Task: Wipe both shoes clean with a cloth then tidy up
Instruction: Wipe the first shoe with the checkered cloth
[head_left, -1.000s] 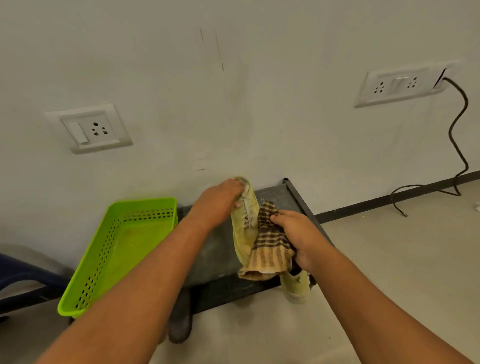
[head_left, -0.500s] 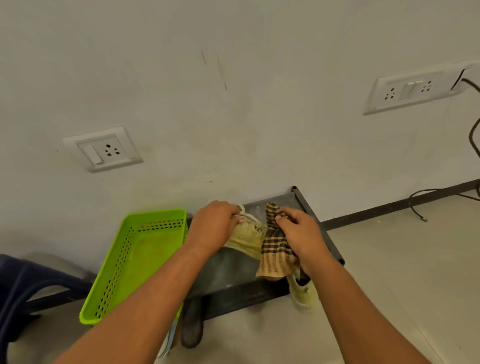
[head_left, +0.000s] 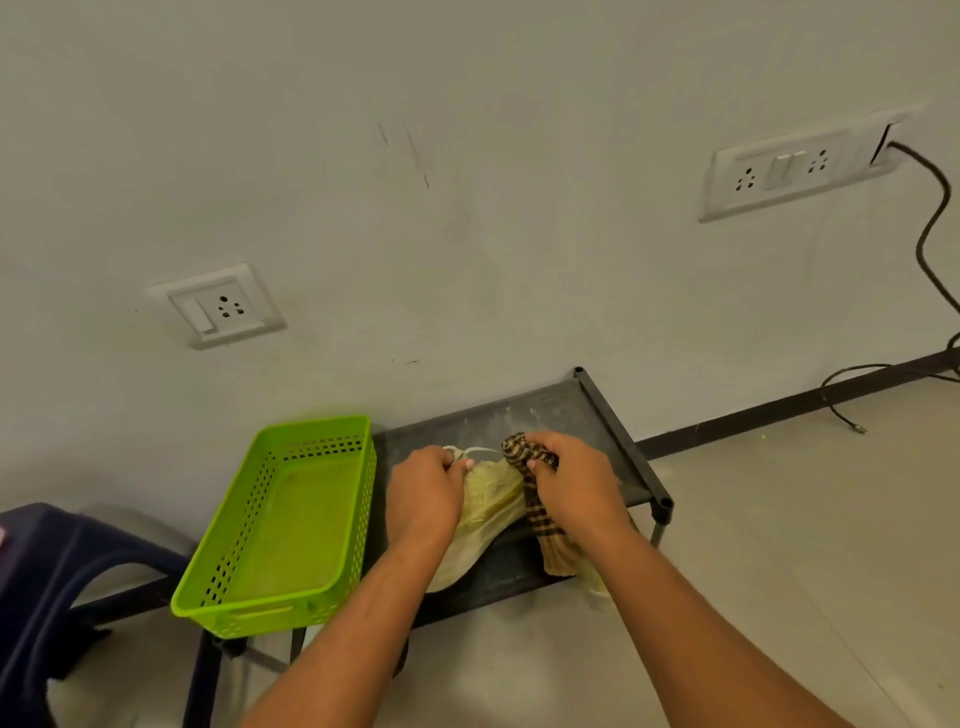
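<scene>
A pale yellow shoe (head_left: 488, 501) lies on the dark shelf top (head_left: 587, 410). My left hand (head_left: 423, 493) grips it near its white laces. My right hand (head_left: 574, 486) holds a brown checked cloth (head_left: 543, 514) bunched against the shoe's right side, and the cloth's tail hangs over the shelf's front edge. A sliver of a second pale yellow shoe (head_left: 592, 582) shows below the front edge, mostly hidden by my right forearm.
A lime green perforated basket (head_left: 291, 519) stands on the shelf to the left of the shoe. A dark blue chair (head_left: 47, 587) is at the far left. Wall sockets and a black cable (head_left: 930, 244) are on the wall to the right.
The shoe has come down from upright to lying low on the shelf. Both hands have lowered with it, and the cloth now bunches closer to the shoe's top.
</scene>
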